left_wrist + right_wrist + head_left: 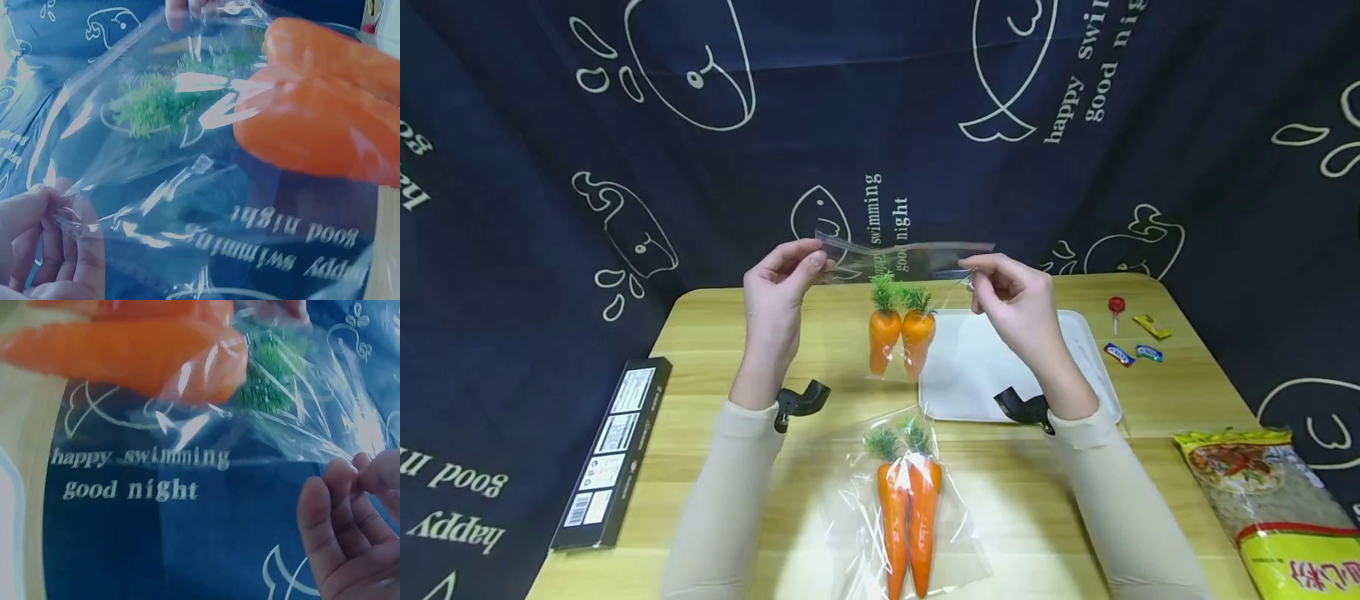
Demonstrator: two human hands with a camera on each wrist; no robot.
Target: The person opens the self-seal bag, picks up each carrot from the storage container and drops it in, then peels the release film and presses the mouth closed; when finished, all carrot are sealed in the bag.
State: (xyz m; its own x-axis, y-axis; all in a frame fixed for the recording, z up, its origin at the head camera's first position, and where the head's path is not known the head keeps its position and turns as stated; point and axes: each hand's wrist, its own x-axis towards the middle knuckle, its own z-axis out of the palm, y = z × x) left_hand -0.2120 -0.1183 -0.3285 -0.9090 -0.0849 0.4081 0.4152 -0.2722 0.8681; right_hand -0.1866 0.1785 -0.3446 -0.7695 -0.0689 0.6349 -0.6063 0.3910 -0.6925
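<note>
**Clear bag [900,300] spans left hand [778,287] and right hand [1015,287]; carrots [885,337] hang between**

The governing relation is the mouth strip [917,247] to the fingers. Its long axis runs 9 to 3 o'clock in the head view, with one hand near each end. The two carrots lie inside the bag, at 4 o'clock from the left fingers and 8 o'clock from the right, which appear marginally nearer. Their long axes run 12 to 6 o'clock, green tops [883,287] at 12.

Finger state: on each side, thumb and fingertip pinch the film, left at the strip's 9 o'clock end, right just below its 3 o'clock end. Whether the strip is sealed cannot be told.

Pose: the forearms rise from 7 and 5 o'clock, hands inclined inward, raised off the tabletop [715,350]. A white tray [992,375] lies beyond the carrots, toward 4 o'clock. A bagged carrot pack [910,508] shows at 6 o'clock; whether it is separate or a doubled view is unclear.
</note>
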